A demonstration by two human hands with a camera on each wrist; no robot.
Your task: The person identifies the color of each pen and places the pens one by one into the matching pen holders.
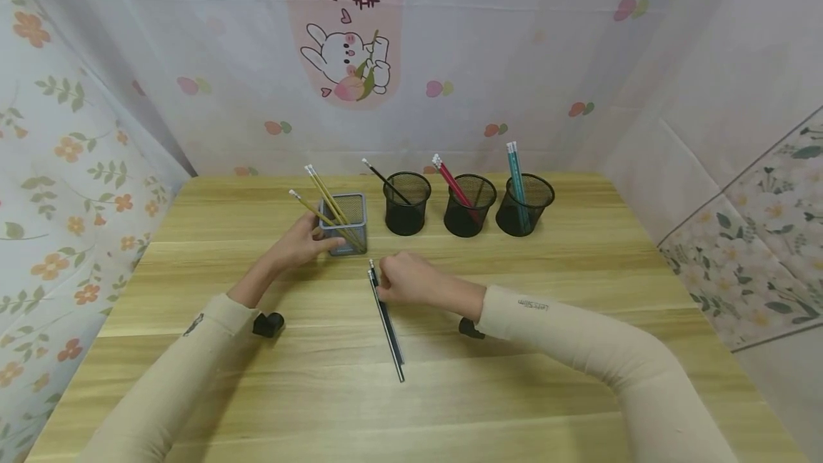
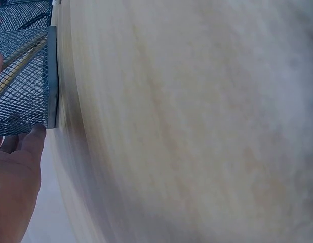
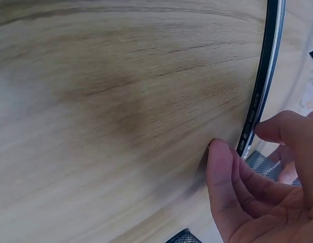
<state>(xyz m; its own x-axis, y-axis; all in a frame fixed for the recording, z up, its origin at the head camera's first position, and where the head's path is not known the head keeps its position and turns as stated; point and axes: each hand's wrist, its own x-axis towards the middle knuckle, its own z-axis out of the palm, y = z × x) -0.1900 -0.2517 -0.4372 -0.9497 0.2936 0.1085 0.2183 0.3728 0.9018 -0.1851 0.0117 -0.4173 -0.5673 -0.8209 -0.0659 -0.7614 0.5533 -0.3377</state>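
My left hand [image 1: 297, 243] holds the side of a square silver mesh pen holder [image 1: 347, 251], its thumb across the front. Several yellow pencils [image 1: 324, 193] lean to the left inside it. In the left wrist view, fingertips sit at the holder's [image 2: 25, 101] lower edge. Two black pencils [image 1: 386, 327] lie side by side on the table, eraser ends pointing away from me. At those ends, my right hand [image 1: 411, 279] pinches the black pencils [image 3: 260, 83], the thumb on one side and curled fingers on the other.
Three round black mesh holders stand in a row to the right: one with a black pencil [image 1: 388, 184], one with red pencils [image 1: 453, 183], one with teal pencils [image 1: 516, 173]. Small black objects lie near the left forearm [image 1: 268, 324] and under the right wrist. A patterned curtain [image 1: 514, 56] hangs behind.
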